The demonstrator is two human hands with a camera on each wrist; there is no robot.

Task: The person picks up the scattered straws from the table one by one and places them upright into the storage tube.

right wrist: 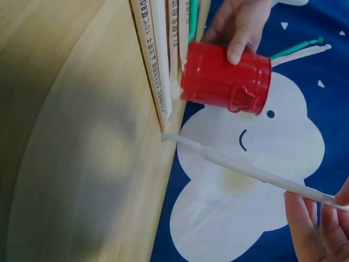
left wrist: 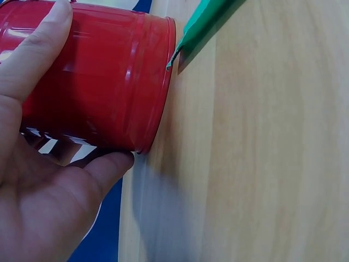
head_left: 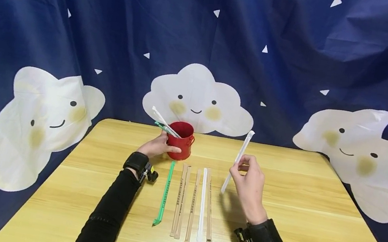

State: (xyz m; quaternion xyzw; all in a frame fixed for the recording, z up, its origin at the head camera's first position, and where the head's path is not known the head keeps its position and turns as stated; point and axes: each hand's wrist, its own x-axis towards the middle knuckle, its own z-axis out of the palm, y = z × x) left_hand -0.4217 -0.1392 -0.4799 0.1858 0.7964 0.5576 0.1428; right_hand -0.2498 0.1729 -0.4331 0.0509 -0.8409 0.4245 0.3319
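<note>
Toward the back of the table, my left hand (head_left: pixel 154 147) grips a small red metal bucket (head_left: pixel 184 148) from its left side, thumb across the front. A white wrapped straw (head_left: pixel 161 116) and a green wrapped straw (head_left: pixel 160 125) lean out over the bucket's left rim. My right hand (head_left: pixel 250 187) pinches another white wrapped straw (head_left: pixel 244 147) near its middle, tilted steeply, right of the bucket. In front of the bucket lie a green wrapped straw (head_left: pixel 165 193), several brown paper-wrapped straws (head_left: pixel 192 210) with printed text, and a white wrapped straw (head_left: pixel 201 208), roughly side by side.
The light wooden table (head_left: pixel 315 227) reaches back to a dark blue curtain (head_left: pixel 291 21) printed with smiling white clouds and small triangles. A wire handle (right wrist: pixel 240 98) hangs on the bucket's side. Black straps with small cameras circle both wrists.
</note>
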